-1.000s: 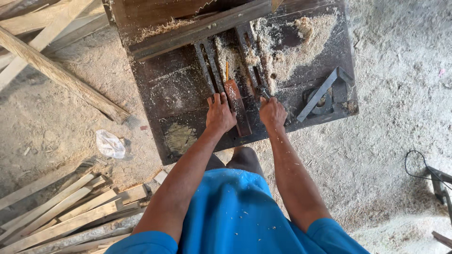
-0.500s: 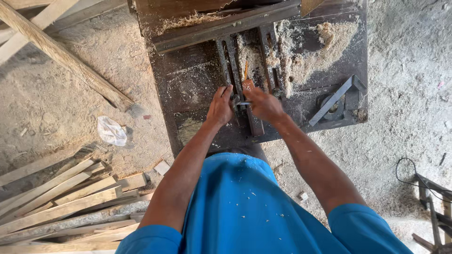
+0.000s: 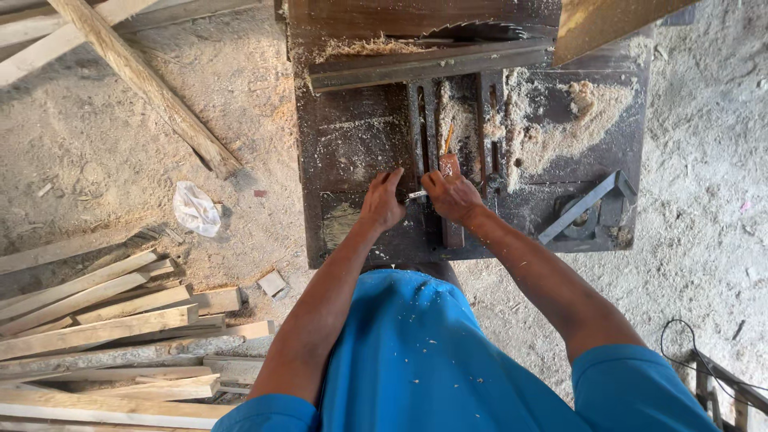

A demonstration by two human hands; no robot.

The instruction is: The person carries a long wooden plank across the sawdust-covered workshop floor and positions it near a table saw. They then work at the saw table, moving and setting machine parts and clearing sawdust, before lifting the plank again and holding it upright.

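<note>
1. Far left first: a loose stack of pale wooden slats (image 3: 104,320) lies on the dusty ground, cut off by the left and bottom edges. Above it a crumpled white plastic bag (image 3: 196,208) sits in the dirt, and a long rough timber post (image 3: 148,84) runs diagonally down from the top left.

2. The left hand (image 3: 381,202) comes up from a bent arm in a blue sleeve and lands on the dark saw table (image 3: 352,144), just left of the slots. The fingers are curled in loosely with the thumb pointing toward the other hand. It pinches one end of a small silvery metal piece (image 3: 416,194), though I can't tell how firmly.

3. That metal piece sits right between both hands, over the table's near middle. It's tiny and half covered, so I honestly can't say what it is.

4. The right hand (image 3: 453,197) reaches in from a straighter arm, knuckles up, fingers folded down around the other end of the piece. It's resting over a reddish-brown wooden strip (image 3: 450,166) that lies in a slot and pokes out past the hand on both sides.

5. Further right, sawdust (image 3: 552,128) is heaped on the table, and a grey metal angle bracket (image 3: 588,206) lies near the right edge. The circular saw blade (image 3: 478,32) peeks up at the top, mostly hidden.
</note>
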